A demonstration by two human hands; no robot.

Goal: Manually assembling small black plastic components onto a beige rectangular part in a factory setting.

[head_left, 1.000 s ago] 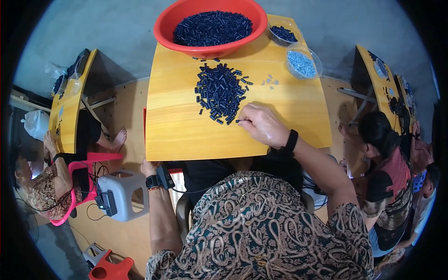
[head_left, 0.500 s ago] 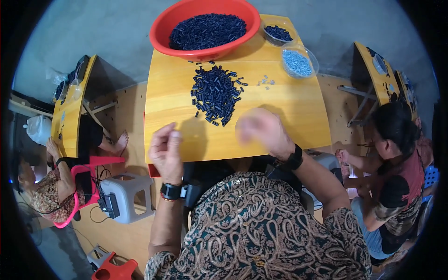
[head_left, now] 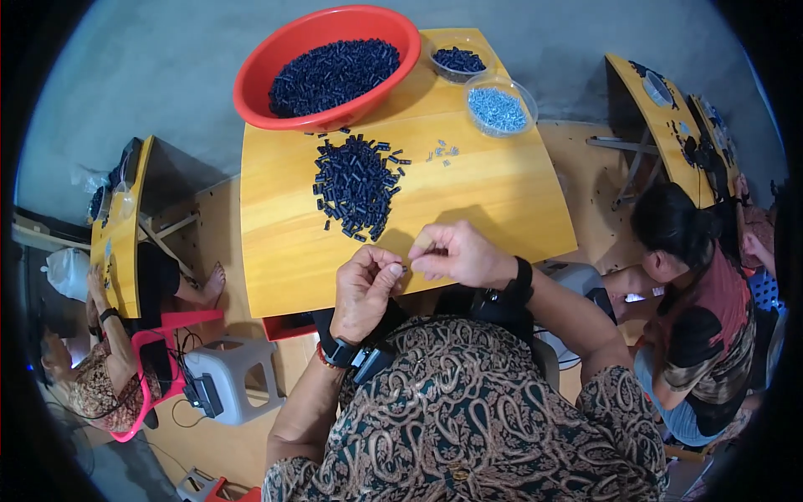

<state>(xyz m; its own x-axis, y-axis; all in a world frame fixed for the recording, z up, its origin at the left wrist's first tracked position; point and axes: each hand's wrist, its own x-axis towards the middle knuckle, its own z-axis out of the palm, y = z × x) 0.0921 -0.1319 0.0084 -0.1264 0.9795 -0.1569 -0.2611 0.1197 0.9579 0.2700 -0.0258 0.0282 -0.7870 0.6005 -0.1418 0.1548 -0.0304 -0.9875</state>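
Grip: left hand [head_left: 365, 289] and right hand [head_left: 456, 253] meet fingertip to fingertip at the near edge of the yellow table [head_left: 493, 201]; both pinch narrowly on one small dark part [head_left: 405, 268], too small to make out.
Left hand: fingers curled, thumb and forefinger closed on the part; dark wristband at 6 o'clock of the hand.
Right hand: at 2 o'clock of the left hand, fingertips closed toward the same part; black watch on the wrist.
Loose pile [head_left: 355, 184]: dark blue short pieces spread on the table, at 12 o'clock of the left hand, apart from both hands.
Pale bits [head_left: 442, 152]: a few light pieces at 2 o'clock of the pile, near it.
Red basin [head_left: 259, 67]: at the far table edge, 12 o'clock of the pile, filled with the same dark pieces.
Clear bowls: one with dark pieces [head_left: 456, 60], one with light blue pieces [head_left: 499, 107], at 3 o'clock of the basin.
Surroundings: seated person [head_left: 698, 309] at 3 o'clock of the table; another person [head_left: 92, 376] at 8 o'clock by a second yellow table [head_left: 117, 243]; grey stool [head_left: 230, 372] on the floor.
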